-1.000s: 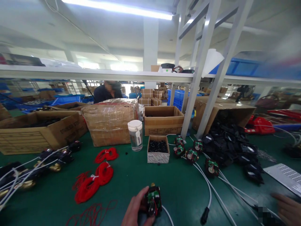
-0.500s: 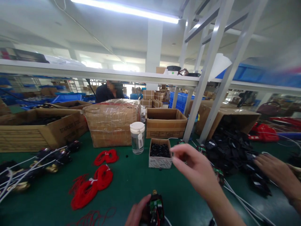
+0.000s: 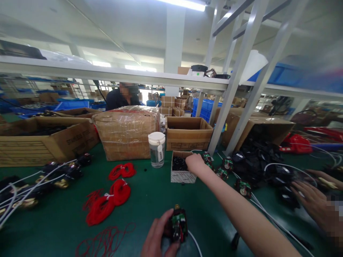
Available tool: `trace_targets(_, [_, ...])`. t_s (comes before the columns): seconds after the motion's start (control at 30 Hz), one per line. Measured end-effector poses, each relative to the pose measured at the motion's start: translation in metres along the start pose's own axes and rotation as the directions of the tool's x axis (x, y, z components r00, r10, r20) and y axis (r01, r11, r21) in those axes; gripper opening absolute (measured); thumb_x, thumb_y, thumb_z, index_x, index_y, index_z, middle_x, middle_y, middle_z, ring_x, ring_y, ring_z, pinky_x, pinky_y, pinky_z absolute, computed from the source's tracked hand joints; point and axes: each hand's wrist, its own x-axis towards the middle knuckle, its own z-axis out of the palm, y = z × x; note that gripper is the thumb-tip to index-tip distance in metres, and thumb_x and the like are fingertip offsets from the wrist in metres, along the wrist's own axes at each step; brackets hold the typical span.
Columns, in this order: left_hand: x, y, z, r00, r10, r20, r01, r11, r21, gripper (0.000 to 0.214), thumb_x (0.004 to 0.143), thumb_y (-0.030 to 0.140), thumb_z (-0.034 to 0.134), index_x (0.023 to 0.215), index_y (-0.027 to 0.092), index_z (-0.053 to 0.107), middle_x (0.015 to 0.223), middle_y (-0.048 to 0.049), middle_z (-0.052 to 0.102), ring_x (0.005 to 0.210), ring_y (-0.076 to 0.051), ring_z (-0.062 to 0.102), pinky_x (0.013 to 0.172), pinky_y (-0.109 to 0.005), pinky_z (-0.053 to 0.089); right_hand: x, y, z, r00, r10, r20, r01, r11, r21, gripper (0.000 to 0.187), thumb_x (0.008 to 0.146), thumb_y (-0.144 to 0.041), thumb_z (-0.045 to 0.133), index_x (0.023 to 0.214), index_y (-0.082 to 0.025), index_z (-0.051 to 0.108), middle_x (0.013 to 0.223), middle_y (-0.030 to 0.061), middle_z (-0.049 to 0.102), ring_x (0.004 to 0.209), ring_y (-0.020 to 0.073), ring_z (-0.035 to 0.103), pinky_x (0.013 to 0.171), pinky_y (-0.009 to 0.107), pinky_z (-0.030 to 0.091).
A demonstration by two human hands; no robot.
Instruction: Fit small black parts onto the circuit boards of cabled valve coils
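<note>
My left hand point(image 3: 159, 235) is closed around a small black device with a green circuit board point(image 3: 179, 223), a brass piece on top and a white cable. The device stays close to the green tabletop at the lower middle. My right hand point(image 3: 195, 165) reaches into a small open cardboard box point(image 3: 183, 177) that holds many small black parts point(image 3: 179, 163). Its fingers point down over the box's right side, and their tips are hidden, so what they hold does not show. Several similar circuit board assemblies point(image 3: 243, 187) lie right of the box beside my forearm.
A co-worker's hand point(image 3: 308, 200) is at the right by black housings point(image 3: 286, 175). Red wire bundles point(image 3: 100, 207) lie left of centre, near a lidded water jug point(image 3: 157, 153). Cardboard boxes point(image 3: 125, 135) line the back, and metal shelf posts point(image 3: 227, 85) rise at right.
My right hand has moved from beside the small box, fingers pinched, down into it. My left hand keeps hold of the device. The co-worker's hands have shifted at the right.
</note>
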Motion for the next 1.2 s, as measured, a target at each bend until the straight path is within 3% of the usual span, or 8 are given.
trace_targets(0.17, [-0.001, 0.008, -0.002, 1.000, -0.001, -0.005, 0.001, 1.000, -0.007, 0.059, 0.073, 0.020, 0.061, 0.131, 0.027, 0.061, 0.103, -0.0038, 0.072, 0.086, -0.021, 0.070, 0.087, -0.035, 0.057, -0.010, 0.011, -0.002, 0.994, -0.026, -0.102, 0.033, 0.997, 0.074, 0.025, 0.095, -0.033, 0.064, 0.110, -0.013, 0.065, 0.117, 0.0099, 0.066, 0.110, 0.0239, 0.063, 0.097, 0.045, 0.051])
trace_targets(0.33, [0.000, 0.017, -0.007, 0.998, -0.031, 0.057, 0.031, 0.999, 0.008, 0.060, 0.073, 0.019, 0.063, 0.133, 0.028, 0.061, 0.105, -0.0041, 0.072, 0.089, -0.022, 0.070, 0.088, -0.037, 0.057, -0.029, 0.021, -0.001, 0.958, 0.009, -0.285, 0.063, 0.968, 0.244, 0.013, 0.097, -0.024, 0.057, 0.097, -0.014, 0.066, 0.105, 0.0138, 0.069, 0.100, 0.0235, 0.065, 0.089, 0.033, 0.047])
trace_targets(0.6, [-0.004, 0.019, -0.002, 0.999, -0.033, -0.014, 0.032, 0.999, -0.019, 0.058, 0.073, 0.017, 0.061, 0.130, 0.028, 0.061, 0.103, -0.0028, 0.071, 0.089, -0.021, 0.069, 0.088, -0.036, 0.055, -0.076, 0.020, 0.018, 0.886, 0.164, -0.434, 0.137, 0.802, 0.582, 0.015, 0.095, -0.027, 0.053, 0.083, -0.021, 0.059, 0.089, 0.0059, 0.070, 0.084, 0.0203, 0.068, 0.077, 0.030, 0.049])
trace_targets(0.7, [-0.003, 0.019, -0.004, 0.999, -0.036, 0.006, 0.036, 0.999, -0.023, 0.058, 0.074, 0.017, 0.062, 0.131, 0.028, 0.061, 0.104, -0.0030, 0.071, 0.089, -0.021, 0.069, 0.088, -0.037, 0.056, -0.113, 0.008, 0.032, 0.904, 0.209, -0.373, 0.169, 0.626, 0.761, 0.019, 0.096, -0.035, 0.050, 0.086, -0.022, 0.058, 0.077, 0.0011, 0.070, 0.067, 0.0172, 0.069, 0.064, 0.027, 0.050])
trace_targets(0.8, [-0.002, 0.020, -0.006, 0.998, -0.052, 0.046, 0.052, 0.999, -0.004, 0.058, 0.075, 0.018, 0.064, 0.132, 0.029, 0.060, 0.106, -0.0028, 0.071, 0.089, -0.021, 0.070, 0.088, -0.037, 0.056, -0.153, -0.008, 0.051, 0.966, 0.212, -0.146, 0.109, 0.174, 0.979, 0.024, 0.089, -0.045, 0.063, 0.086, -0.021, 0.059, 0.068, 0.0005, 0.070, 0.062, 0.0174, 0.067, 0.057, 0.024, 0.045])
trace_targets(0.9, [-0.001, 0.021, -0.006, 0.997, -0.060, 0.050, 0.059, 0.998, 0.007, 0.058, 0.075, 0.017, 0.064, 0.132, 0.028, 0.060, 0.109, -0.0032, 0.071, 0.091, -0.021, 0.070, 0.089, -0.036, 0.056, -0.183, -0.026, 0.070, 0.982, 0.188, -0.008, 0.022, -0.073, 0.997, 0.032, 0.082, -0.049, 0.072, 0.083, -0.020, 0.059, 0.067, 0.0013, 0.070, 0.062, 0.0169, 0.065, 0.057, 0.024, 0.042])
trace_targets(1.03, [-0.003, 0.020, -0.005, 0.997, -0.060, 0.056, 0.060, 0.998, 0.000, 0.059, 0.076, 0.016, 0.062, 0.133, 0.028, 0.059, 0.112, -0.0039, 0.071, 0.094, -0.021, 0.069, 0.091, -0.038, 0.056, -0.202, -0.045, 0.089, 0.978, 0.206, -0.025, 0.069, -0.211, 0.975, 0.030, 0.077, -0.045, 0.078, 0.079, -0.020, 0.062, 0.080, 0.0026, 0.070, 0.075, 0.0178, 0.066, 0.068, 0.027, 0.048])
trace_targets(1.2, [-0.003, 0.021, -0.005, 0.995, -0.082, 0.065, 0.082, 0.997, -0.004, 0.060, 0.076, 0.015, 0.060, 0.134, 0.029, 0.057, 0.115, -0.0046, 0.070, 0.095, -0.021, 0.069, 0.092, -0.039, 0.055, -0.205, -0.050, 0.095, 0.977, 0.201, -0.066, 0.097, -0.147, 0.984, 0.030, 0.077, -0.042, 0.077, 0.098, -0.022, 0.072, 0.093, 0.0063, 0.071, 0.082, 0.0203, 0.065, 0.073, 0.031, 0.051])
